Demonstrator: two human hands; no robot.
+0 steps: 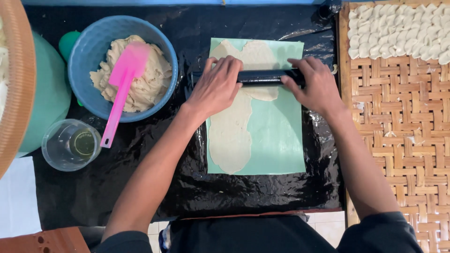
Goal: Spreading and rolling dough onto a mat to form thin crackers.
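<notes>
A black rolling pin [262, 77] lies across a flattened sheet of pale dough [229, 136] on a light green mat [276, 136]. My left hand [216, 84] presses on the pin's left end. My right hand [315, 84] presses on its right end. The dough stretches from the mat's far edge to its near left corner.
A blue bowl [84, 56] at the left holds more dough and a pink spatula [121, 86]. A clear plastic cup [70, 144] stands in front of it. A woven bamboo tray [403, 140] at the right carries several shaped dough pieces [398, 30]. Black plastic sheeting [140, 178] covers the surface.
</notes>
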